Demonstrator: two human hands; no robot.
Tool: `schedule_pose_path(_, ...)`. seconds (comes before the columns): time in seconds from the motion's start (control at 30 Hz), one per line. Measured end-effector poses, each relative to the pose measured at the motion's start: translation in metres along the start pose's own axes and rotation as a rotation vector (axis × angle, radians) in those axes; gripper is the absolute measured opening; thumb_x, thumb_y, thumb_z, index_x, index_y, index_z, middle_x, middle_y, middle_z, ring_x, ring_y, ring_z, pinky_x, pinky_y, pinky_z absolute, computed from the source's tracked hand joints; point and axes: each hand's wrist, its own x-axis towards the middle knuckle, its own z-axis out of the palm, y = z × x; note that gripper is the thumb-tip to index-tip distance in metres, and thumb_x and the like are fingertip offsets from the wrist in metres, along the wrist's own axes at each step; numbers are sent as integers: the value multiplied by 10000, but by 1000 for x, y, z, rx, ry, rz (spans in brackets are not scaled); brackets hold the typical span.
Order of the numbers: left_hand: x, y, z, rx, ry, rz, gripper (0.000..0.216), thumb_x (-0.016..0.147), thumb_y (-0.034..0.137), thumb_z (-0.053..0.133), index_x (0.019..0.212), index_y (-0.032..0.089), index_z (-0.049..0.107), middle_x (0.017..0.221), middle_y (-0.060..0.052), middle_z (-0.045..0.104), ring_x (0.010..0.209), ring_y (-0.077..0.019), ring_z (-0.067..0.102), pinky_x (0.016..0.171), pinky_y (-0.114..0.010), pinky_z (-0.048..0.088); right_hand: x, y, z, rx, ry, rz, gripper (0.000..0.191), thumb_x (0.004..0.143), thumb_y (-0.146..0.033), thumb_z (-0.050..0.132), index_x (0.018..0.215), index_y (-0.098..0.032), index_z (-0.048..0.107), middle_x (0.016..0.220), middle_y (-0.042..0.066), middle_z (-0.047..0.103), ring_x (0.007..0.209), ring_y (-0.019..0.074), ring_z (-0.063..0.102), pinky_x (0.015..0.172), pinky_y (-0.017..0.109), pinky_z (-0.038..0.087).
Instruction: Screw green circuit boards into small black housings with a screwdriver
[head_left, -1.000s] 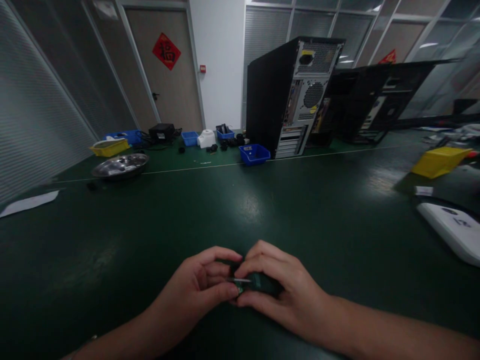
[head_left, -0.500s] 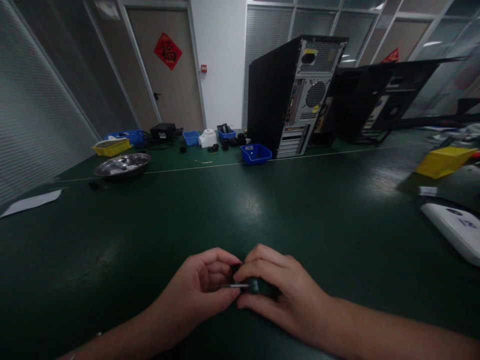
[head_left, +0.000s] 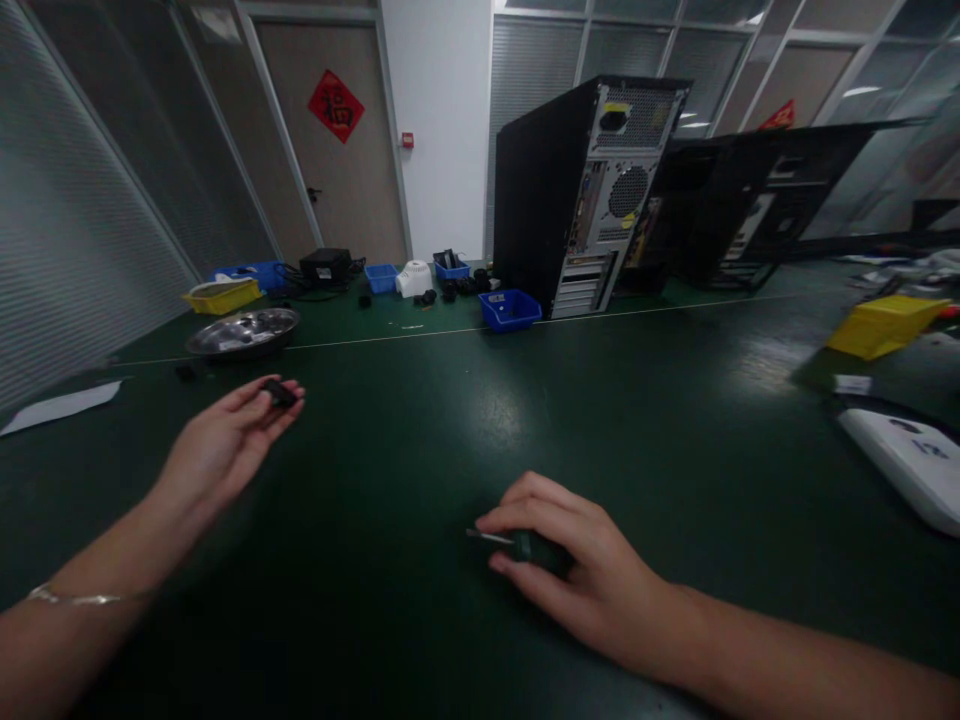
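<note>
My left hand [head_left: 225, 440] is stretched out to the left above the green table [head_left: 420, 440]. Its fingertips pinch a small black part [head_left: 279, 391]. My right hand [head_left: 570, 565] rests near the table's front edge. It is curled round the dark handle of a small screwdriver [head_left: 501, 540] whose thin metal shaft points left. The metal bowl [head_left: 241, 331] lies just beyond the left hand.
A black computer tower [head_left: 581, 195] stands at the back, an open case [head_left: 742, 215] beside it. Blue bins [head_left: 510, 308], a yellow bin [head_left: 219, 295] and small parts line the far edge. Another yellow bin [head_left: 881, 325] and a white device [head_left: 904, 455] lie right. Paper [head_left: 60, 405] lies left.
My hands were together at the front, working the screwdriver on the small part. The left hand has now swung out left and forward with the black part; the right hand stays with the screwdriver.
</note>
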Motion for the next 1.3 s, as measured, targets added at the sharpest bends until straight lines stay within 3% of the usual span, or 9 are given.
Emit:
schedule_pose_path(0.2, 15, 19, -33, -3, 88, 55, 392, 1014, 6, 352, 792, 178, 625, 684, 163, 698, 717, -28, 692, 752, -80, 565, 2, 0, -1, 16, 8, 11, 209, 903, -121, 626, 1103, -169, 663, 998, 65, 645, 909, 164, 620, 795, 279, 500)
schedule_pose_path(0.43, 0, 2, -4, 57, -13, 44, 405, 943, -88, 343, 880, 145, 669, 783, 31, 733, 772, -79, 708, 758, -147, 598, 0, 4, 0, 16, 11, 19, 201, 906, -138, 637, 1100, -184, 658, 1014, 56, 645, 927, 162, 619, 815, 279, 499)
schedule_pose_path(0.53, -27, -14, 16, 139, -199, -65, 270, 905, -53, 464, 987, 89, 679, 860, -98, 736, 831, -190, 719, 752, -272, 620, 1, 5, -1, 8, -3, 43, 220, 911, -154, 634, 1128, -192, 648, 1033, 58, 636, 942, 170, 613, 831, 292, 495)
schedule_pose_path(0.6, -49, -26, 25, 228, -443, -156, 204, 921, 57, 541, 1096, 130, 616, 894, -90, 717, 841, -221, 708, 766, -341, 606, 2, 5, -2, -3, -12, 61, 274, 908, -182, 644, 1181, -193, 626, 1052, 63, 624, 956, 179, 605, 848, 307, 489)
schedule_pose_path(0.7, -75, -43, 28, 332, -740, -221, 179, 951, 206, 544, 1126, 175, 568, 942, -75, 684, 741, -197, 659, 618, -301, 553, 2, 3, -2, -6, -28, 71, 372, 922, -197, 623, 1289, -207, 567, 1078, 65, 608, 975, 180, 591, 867, 316, 479)
schedule_pose_path(0.8, -90, -50, 28, 449, -876, -208, 219, 971, 276, 510, 1144, 185, 609, 917, -50, 646, 733, -166, 589, 610, -259, 488, 2, 3, -2, 26, -56, 58, 414, 960, -162, 551, 1363, -256, 525, 1096, 54, 590, 979, 164, 581, 861, 302, 481)
schedule_pose_path(0.93, -101, -46, 32, 602, -920, -131, 293, 985, 331, 470, 1119, 192, 691, 839, -25, 602, 732, -157, 540, 660, -258, 449, 2, 4, -1, 21, -106, 67, 426, 975, -161, 526, 1381, -290, 531, 1064, 47, 563, 931, 155, 572, 821, 292, 485)
schedule_pose_path(1.13, -108, -41, 38, 579, -956, -116, 227, 875, 244, 640, 1089, 237, 714, 1033, -33, 641, 929, -193, 596, 788, -267, 476, 1, 6, 1, 0, -118, 82, 437, 974, -175, 534, 1394, -300, 523, 1025, 42, 556, 890, 153, 568, 773, 286, 482)
schedule_pose_path(1.3, -108, -43, 38, 737, -857, 5, 211, 888, 246, 607, 1067, 213, 711, 876, -22, 669, 665, -140, 592, 599, -225, 473, 0, 5, 1, -18, -101, 51, 440, 960, -146, 542, 1375, -291, 548, 1019, 46, 559, 888, 153, 566, 768, 281, 475)
